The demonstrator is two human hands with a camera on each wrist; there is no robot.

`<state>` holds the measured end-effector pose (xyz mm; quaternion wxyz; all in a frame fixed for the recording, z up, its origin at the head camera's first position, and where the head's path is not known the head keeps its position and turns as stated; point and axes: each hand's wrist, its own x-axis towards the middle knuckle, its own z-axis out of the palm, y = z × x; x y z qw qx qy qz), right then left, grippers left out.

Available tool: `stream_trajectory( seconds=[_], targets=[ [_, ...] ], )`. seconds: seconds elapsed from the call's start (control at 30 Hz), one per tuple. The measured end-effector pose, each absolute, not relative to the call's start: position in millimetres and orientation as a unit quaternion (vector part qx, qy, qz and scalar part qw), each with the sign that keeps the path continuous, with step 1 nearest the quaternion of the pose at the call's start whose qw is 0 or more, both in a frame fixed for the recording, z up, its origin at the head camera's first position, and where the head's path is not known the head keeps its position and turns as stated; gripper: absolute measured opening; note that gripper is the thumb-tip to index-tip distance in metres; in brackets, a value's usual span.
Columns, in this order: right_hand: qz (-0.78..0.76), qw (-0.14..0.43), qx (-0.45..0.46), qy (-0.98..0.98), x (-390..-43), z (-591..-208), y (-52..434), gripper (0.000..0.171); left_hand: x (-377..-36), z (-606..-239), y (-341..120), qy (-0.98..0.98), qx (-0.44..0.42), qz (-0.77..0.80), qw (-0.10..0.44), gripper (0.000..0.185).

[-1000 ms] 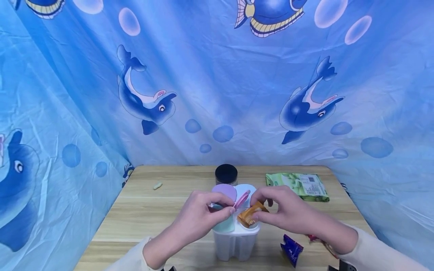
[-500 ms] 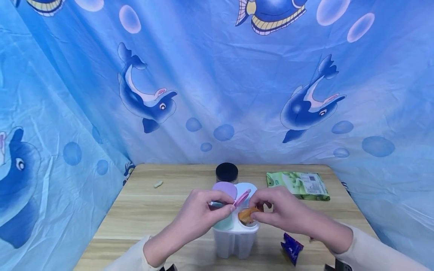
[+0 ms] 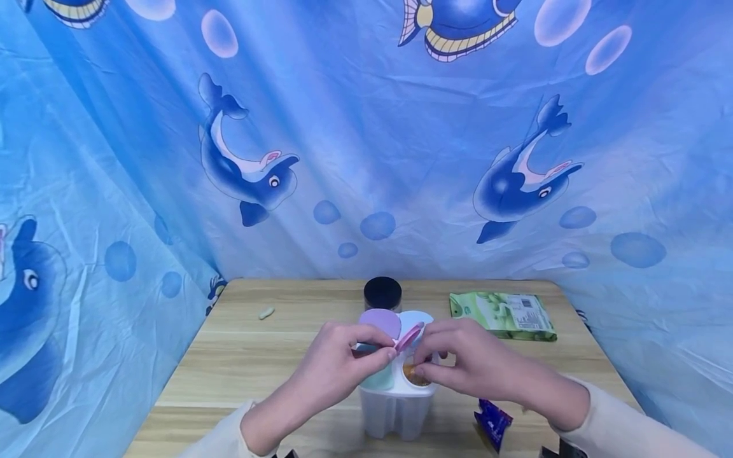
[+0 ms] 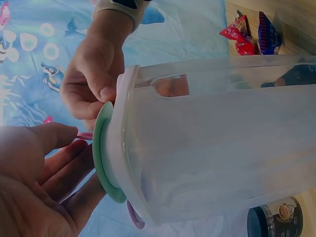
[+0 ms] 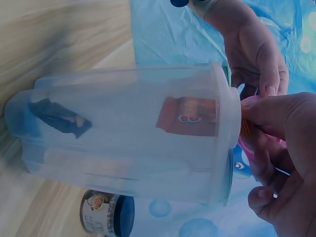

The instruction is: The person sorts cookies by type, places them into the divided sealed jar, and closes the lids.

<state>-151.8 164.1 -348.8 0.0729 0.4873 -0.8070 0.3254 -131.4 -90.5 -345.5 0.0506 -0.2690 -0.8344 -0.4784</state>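
Observation:
A translucent plastic storage box (image 3: pixel 395 416) stands upright, topped by purple (image 3: pixel 380 322), pale blue (image 3: pixel 415 319) and green (image 3: pixel 378 380) lids. My left hand (image 3: pixel 338 364) pinches a raised pink lid (image 3: pixel 409 336) between thumb and index finger. At the front right opening, my right hand (image 3: pixel 472 356) pinches the top of an orange snack packet (image 3: pixel 417 376). Through the wall in the right wrist view, most of that packet hangs inside the box, just below the rim. Lower in the box lies a dark blue packet (image 5: pixel 60 118).
Behind the box is a black-lidded jar (image 3: pixel 382 294). A green snack bag (image 3: pixel 504 315) lies at the back right, a blue wrapped snack (image 3: pixel 494 421) at the front right. A red wrapped snack (image 4: pixel 240 35) sits beside it. A small peanut-like piece (image 3: pixel 266 313) lies at left.
The right hand has moved left and lowered the orange packet from above the opening into it. The left hand has kept its hold on the pink lid, nearly still.

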Motion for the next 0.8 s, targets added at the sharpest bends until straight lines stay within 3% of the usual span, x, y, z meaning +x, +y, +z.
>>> stream_trajectory(
  seconds=[0.23, 0.47, 0.6, 0.8],
  targets=[
    [0.256, 0.047, 0.499, -0.826, -152.8, -348.8, 167.7, 0.012, -132.4, -346.2, -90.0, -0.838, -0.269, -0.472, 0.059, 0.005],
    [0.302, 0.074, 0.475, -0.824, -154.9, -343.0, 188.5, 0.016, -131.7, -346.4, -90.5, -0.835, -0.268, -0.476, 0.059, 0.005],
    [0.306, 0.068, 0.420, -0.851, -156.3, -344.6, 220.0, 0.022, -131.1, -346.0, -91.0, -0.839, -0.262, -0.474, 0.057, 0.006],
    [0.314, 0.103, 0.360, -0.872, -159.3, -375.5, 290.7, 0.031, -131.3, -345.7, -90.4, -0.844, -0.255, -0.470, 0.049, 0.004]
  ],
)
